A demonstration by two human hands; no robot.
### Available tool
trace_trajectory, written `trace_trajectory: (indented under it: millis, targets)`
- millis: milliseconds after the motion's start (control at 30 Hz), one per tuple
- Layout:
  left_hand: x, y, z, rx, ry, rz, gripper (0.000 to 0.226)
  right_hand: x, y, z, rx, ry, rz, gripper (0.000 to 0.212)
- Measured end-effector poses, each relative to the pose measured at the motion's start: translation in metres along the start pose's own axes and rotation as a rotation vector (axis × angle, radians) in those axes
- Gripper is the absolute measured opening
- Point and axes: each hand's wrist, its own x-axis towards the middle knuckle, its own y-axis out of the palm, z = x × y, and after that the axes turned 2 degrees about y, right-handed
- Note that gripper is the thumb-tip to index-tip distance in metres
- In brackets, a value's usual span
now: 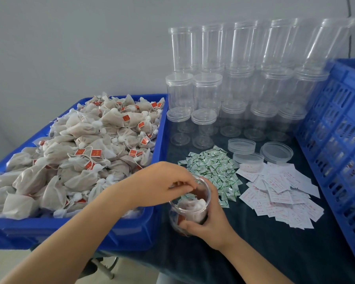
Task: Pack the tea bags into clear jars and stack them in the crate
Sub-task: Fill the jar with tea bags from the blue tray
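Observation:
A clear jar (190, 210) stands at the table's front edge, partly filled with white tea bags and a green sachet. My right hand (209, 224) grips the jar from its right and near side. My left hand (162, 181) hovers over the jar's mouth, its bunched fingertips dipping inside; what they pinch, if anything, is hidden. A heap of tea bags with red tags (80, 152) fills the blue tray (70, 226) on the left. The blue slotted crate (336, 124) stands at the right edge.
Stacked empty clear jars (234, 83) line the back wall. Loose clear lids (277, 152) lie in front of them. A pile of green sachets (211, 167) and a pile of white paper slips (279, 193) lie on the dark cloth (254, 253).

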Motion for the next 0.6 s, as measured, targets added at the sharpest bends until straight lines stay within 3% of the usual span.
trace_trajectory:
  millis: [200,400,500,600]
  targets:
    - [-0.019,-0.013,0.021,0.002,-0.106,-0.187,0.017,-0.001,-0.002,-0.005,-0.035,0.019,-0.023,0.099]
    - [-0.036,-0.008,0.049,-0.132,-0.409,-0.459,0.032,-0.001,-0.002,-0.006,-0.037,0.036,-0.023,0.098]
    - [-0.037,-0.003,0.06,-0.051,-0.541,-0.404,0.042,-0.001,-0.002,-0.007,-0.035,0.038,-0.019,0.098]
    - [-0.037,0.004,0.064,0.018,-0.593,-0.233,0.048,-0.001,-0.002,-0.006,-0.03,0.038,-0.012,0.098]
